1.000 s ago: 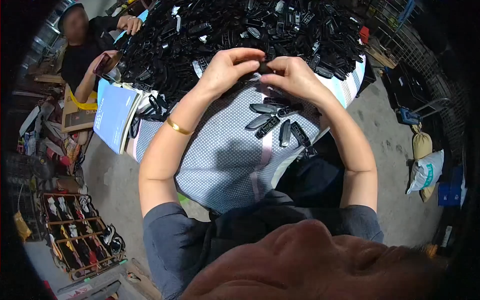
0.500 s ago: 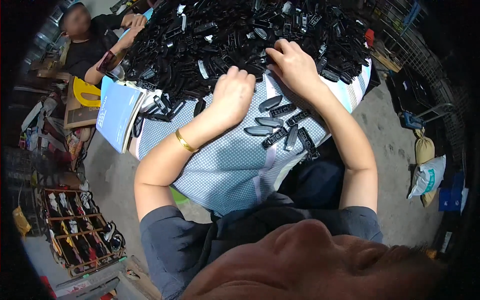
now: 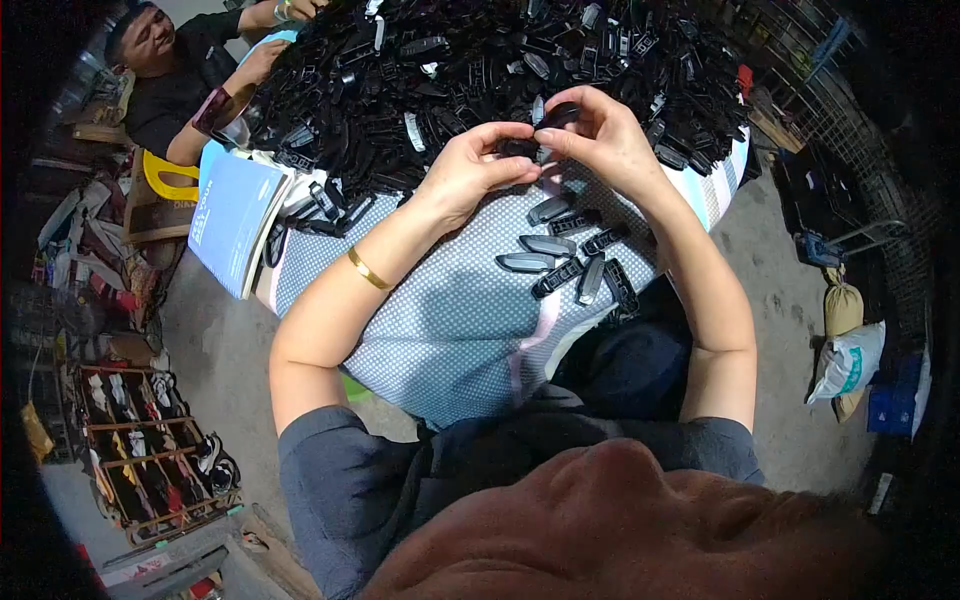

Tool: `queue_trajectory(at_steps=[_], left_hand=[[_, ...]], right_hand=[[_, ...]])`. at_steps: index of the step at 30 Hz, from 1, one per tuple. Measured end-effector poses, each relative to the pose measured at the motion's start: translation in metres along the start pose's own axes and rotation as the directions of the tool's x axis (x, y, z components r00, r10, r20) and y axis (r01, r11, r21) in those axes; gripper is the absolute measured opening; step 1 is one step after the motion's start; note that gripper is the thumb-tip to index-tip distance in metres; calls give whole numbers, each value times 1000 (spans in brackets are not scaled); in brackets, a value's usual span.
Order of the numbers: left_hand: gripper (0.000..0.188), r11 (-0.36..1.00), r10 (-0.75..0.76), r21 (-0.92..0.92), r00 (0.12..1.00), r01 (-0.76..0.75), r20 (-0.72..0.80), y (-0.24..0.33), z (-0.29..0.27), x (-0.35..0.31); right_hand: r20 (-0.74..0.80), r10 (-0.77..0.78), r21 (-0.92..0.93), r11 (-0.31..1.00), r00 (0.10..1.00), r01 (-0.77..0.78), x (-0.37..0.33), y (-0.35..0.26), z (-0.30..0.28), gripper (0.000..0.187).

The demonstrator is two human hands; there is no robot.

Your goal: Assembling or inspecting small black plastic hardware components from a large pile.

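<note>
My left hand (image 3: pixel 468 175) pinches a small black plastic part (image 3: pixel 515 150) between thumb and fingers; its shape is mostly hidden. Close beside it, my right hand (image 3: pixel 615 145) grips a dark, rounded, elongated plastic part (image 3: pixel 560 115). Both hands meet at the near edge of a large heap of black plastic parts (image 3: pixel 400 90). Nearer to me, several separate parts lie in a loose group: smooth oval covers, such as one grey-black cover (image 3: pixel 525 262), and slotted frames, such as one black frame (image 3: pixel 557 277). They rest on a patterned blue-grey cloth (image 3: pixel 400 350).
A blue-covered book (image 3: pixel 235 225) lies at the cloth's left edge. Beyond it, another person (image 3: pixel 190 80) reaches to the heap. A yellow-handled object (image 3: pixel 165 180) stands at left, a wooden rack (image 3: pixel 150 450) at lower left. Sacks (image 3: pixel 848 365) and a hand cart (image 3: pixel 850 245) are at right.
My hands have come up from the heap and drawn together, each now with a black plastic part in its fingers. The other person's arms have shifted.
</note>
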State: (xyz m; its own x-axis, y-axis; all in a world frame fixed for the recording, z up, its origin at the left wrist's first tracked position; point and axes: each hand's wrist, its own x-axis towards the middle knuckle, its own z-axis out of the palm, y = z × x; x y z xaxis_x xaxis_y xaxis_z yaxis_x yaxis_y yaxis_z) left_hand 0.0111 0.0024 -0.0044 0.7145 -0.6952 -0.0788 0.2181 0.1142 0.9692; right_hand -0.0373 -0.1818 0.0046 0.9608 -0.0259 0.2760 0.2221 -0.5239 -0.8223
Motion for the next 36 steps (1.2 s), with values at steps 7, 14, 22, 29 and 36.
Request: queue_trajectory(at_steps=[7,14,22,29,36], left_hand=[[32,971,170,162,984,-177,59,-4,-8,2],[29,776,395,522,918,-354,37,1,-11,-1],[32,912,349,267,931,-311,-109,-2,-5,-3],[28,925,365,116,931,-362,-5,7,-2,-7],[27,944,312,77,943,-322,117,4,-14,-4]], right_hand=[[-110,-48,409,908,993,89,-10,-6,20,29],[-139,-209,-2,977,968,211,-13,-2,22,27],[-198,-404,-208,908,893,364,-16,-5,28,27],[-121,-154,-18,988,981,153,-12,-2,27,32],[-67,-204,-94,976,977,197,-20,-4,31,30]])
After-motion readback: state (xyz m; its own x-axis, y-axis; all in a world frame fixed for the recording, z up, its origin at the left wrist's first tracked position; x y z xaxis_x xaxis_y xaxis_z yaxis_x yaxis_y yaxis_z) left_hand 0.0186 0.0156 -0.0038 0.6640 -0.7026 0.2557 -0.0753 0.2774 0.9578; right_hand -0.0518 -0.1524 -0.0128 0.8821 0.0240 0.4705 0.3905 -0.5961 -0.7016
